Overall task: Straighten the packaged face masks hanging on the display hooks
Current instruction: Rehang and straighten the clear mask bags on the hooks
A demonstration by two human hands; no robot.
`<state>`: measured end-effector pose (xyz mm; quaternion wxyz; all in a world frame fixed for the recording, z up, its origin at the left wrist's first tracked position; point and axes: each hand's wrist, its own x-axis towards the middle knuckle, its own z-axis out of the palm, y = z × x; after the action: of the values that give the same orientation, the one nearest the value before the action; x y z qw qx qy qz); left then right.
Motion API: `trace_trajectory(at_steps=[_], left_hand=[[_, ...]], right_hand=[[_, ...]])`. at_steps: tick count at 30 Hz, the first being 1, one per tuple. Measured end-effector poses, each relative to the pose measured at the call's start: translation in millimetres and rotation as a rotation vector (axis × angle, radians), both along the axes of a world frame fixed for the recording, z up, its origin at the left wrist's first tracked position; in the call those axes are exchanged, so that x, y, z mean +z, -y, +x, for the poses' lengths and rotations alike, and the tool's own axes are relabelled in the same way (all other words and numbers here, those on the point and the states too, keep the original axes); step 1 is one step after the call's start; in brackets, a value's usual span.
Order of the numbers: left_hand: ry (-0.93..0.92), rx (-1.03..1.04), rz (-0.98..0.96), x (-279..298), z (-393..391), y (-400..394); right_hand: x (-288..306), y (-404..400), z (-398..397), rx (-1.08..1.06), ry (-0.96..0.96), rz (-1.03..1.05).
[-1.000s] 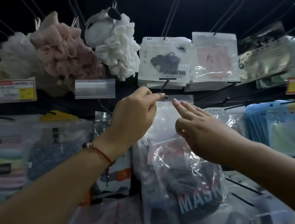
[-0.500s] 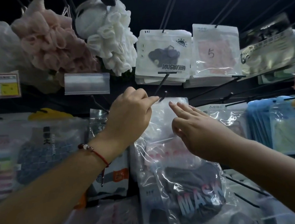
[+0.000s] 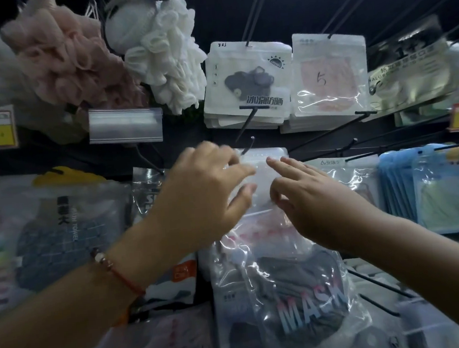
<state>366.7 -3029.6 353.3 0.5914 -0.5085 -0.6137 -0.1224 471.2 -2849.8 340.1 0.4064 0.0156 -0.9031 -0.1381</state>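
Observation:
A clear packet holding a dark mask printed "MASK" (image 3: 302, 295) hangs by its white header (image 3: 264, 177) from a black hook (image 3: 248, 147) at the centre. My left hand (image 3: 205, 195) pinches the header's left side between thumb and fingers, just under the hook tip. From the right, my right hand (image 3: 308, 203) touches the header with its fingers stretched out. Above hang a white mask packet with a dark mask picture (image 3: 248, 86) and a pink mask packet marked "5" (image 3: 330, 76), both fairly square on their hooks.
Pink (image 3: 69, 65) and white (image 3: 168, 57) bath puffs hang upper left, with a clear price holder (image 3: 125, 124) below them. Towel packets (image 3: 60, 224) hang at left, blue packets (image 3: 432, 186) at right. Bare black hooks (image 3: 382, 285) jut out lower right.
My left hand has slid from the hook tip down onto the packet header and spread its fingers. My right hand moved closer to it. The view tilted up slightly.

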Motion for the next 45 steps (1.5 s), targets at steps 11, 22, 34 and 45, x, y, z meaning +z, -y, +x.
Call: trace_trajectory(at_steps=[11,22,34,45], left_hand=[[0.249,-0.250,-0.087,-12.2,10.0,3.3],[0.131,-0.348,0.092,19.0,-8.8,-2.6],[0.081,-0.271,0.226,33.4,-8.8,-7.0],[0.138,0.011,0.200,12.1,-34.0,-9.8]], right_hand=[[10.5,14.9,31.0,0.003,-0.111,-0.049],[-22.9,-3.7,27.4,-0.083,-0.117,0.115],[-5.1,3.4,4.5,0.017,-0.072,0.027],[-13.4,-0.8,-5.1,0.039,0.073,-0.085]])
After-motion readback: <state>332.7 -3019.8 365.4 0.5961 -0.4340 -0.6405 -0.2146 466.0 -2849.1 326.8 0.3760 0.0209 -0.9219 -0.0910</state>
